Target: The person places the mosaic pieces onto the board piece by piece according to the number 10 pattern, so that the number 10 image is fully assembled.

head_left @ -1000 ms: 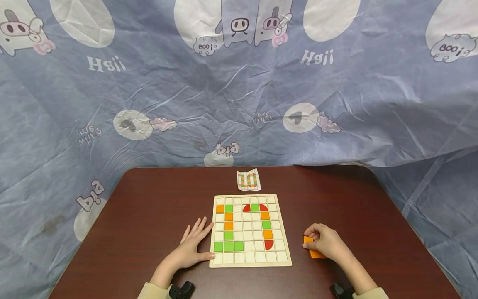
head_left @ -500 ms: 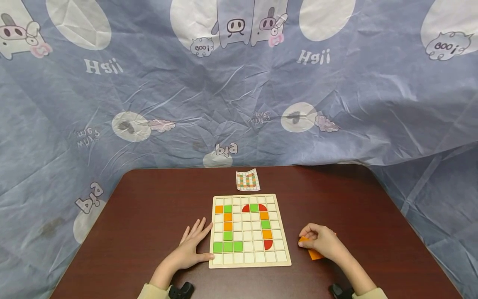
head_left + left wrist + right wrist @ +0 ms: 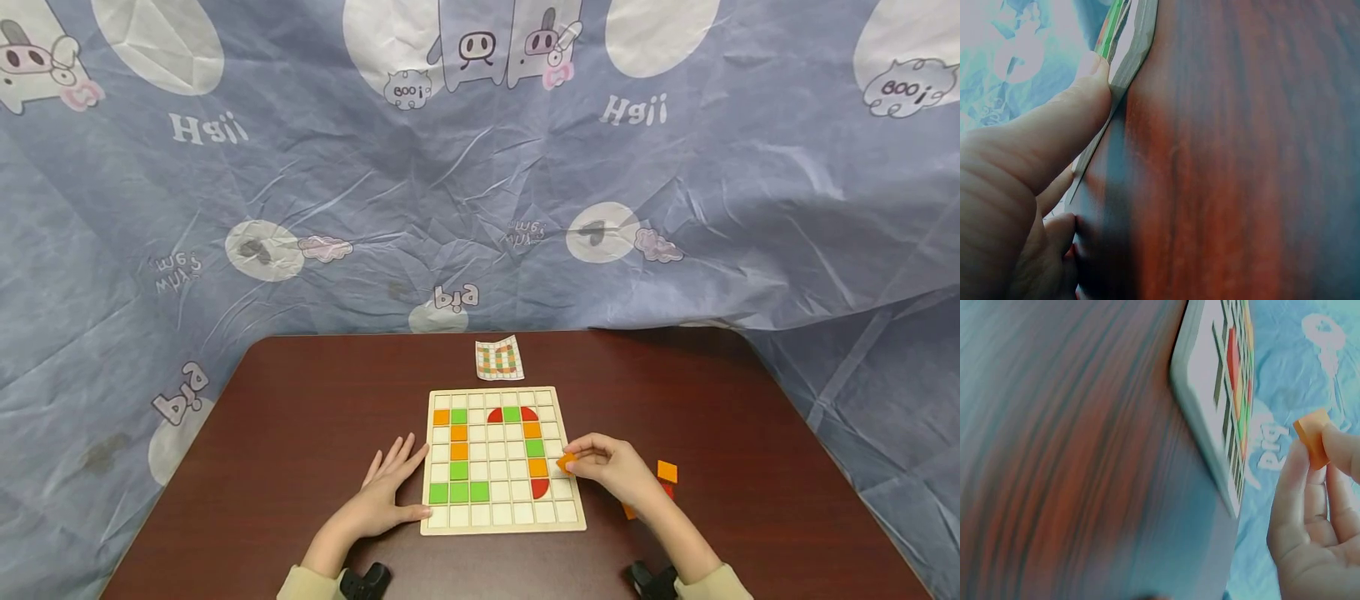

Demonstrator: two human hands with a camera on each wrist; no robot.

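Observation:
A wooden grid board (image 3: 502,527) lies mid-table, with green, orange and red tiles set in some of its squares. Against its left edge rests my left hand (image 3: 378,500), thumb and fingers spread and straight; the left wrist view shows the thumb (image 3: 1079,103) touching the board's rim. At the board's right edge, my right hand (image 3: 613,471) pinches an orange tile (image 3: 566,463) between thumb and fingertips. In the right wrist view that orange tile (image 3: 1314,437) is held up off the table, tilted.
Loose orange tiles (image 3: 667,472) and a red tile (image 3: 666,489) lie to the right, partly hidden by the right forearm. A small printed pattern card (image 3: 499,359) lies beyond the board on the dark wooden table (image 3: 337,400). A patterned cloth (image 3: 450,183) hangs behind.
My right hand has lifted an orange tile from the loose ones and moved left to the board's right edge, uncovering other tiles. My left hand has stayed in place.

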